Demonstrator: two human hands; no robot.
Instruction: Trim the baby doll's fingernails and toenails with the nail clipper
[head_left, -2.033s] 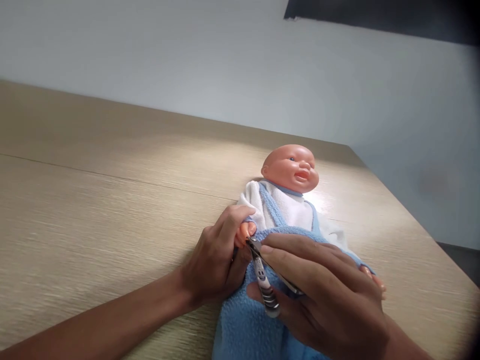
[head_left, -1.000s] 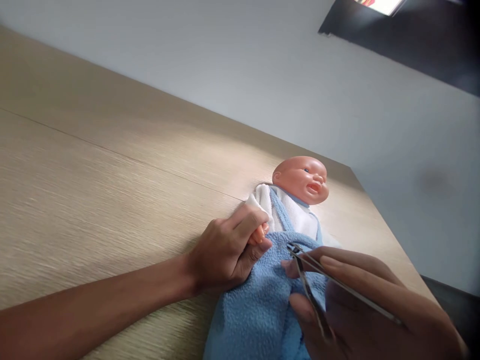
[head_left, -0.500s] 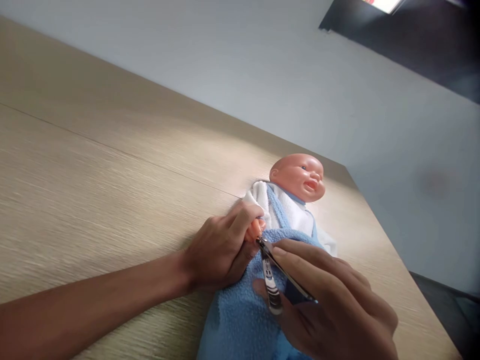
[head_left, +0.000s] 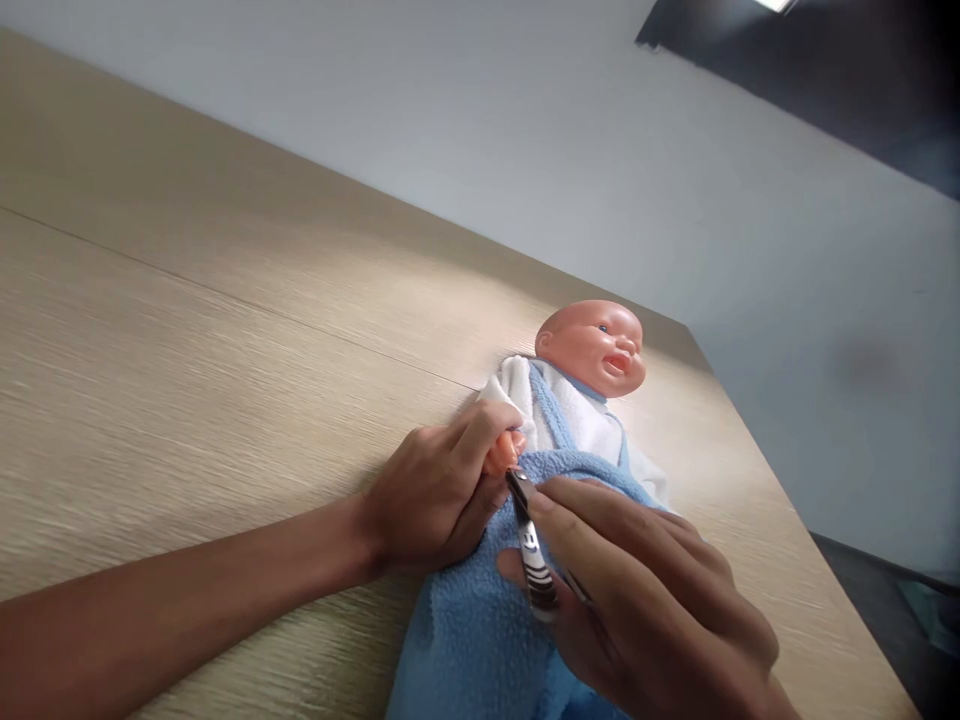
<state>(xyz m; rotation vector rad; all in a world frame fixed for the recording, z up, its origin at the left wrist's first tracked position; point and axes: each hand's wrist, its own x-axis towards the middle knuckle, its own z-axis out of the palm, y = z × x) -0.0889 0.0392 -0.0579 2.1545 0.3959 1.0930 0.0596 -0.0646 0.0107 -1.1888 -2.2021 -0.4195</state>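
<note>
No letters, numbers or brand I can read. Only sign: a small smiley face (head_left: 529, 541) printed on the nail clippers (head_left: 534, 560) in my right hand (head_left: 660, 585), dark curved stripes (head_left: 538, 580) right below it. Finer print, if any, too small.

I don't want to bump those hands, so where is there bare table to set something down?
Widest: tabletop left of the doll, between left forearm and far edge. A narrower strip runs between the right hand and the table's right edge. Crowded: the doll's middle, where the left hand grasps the doll's hand and the right holds nail clippers.
</note>
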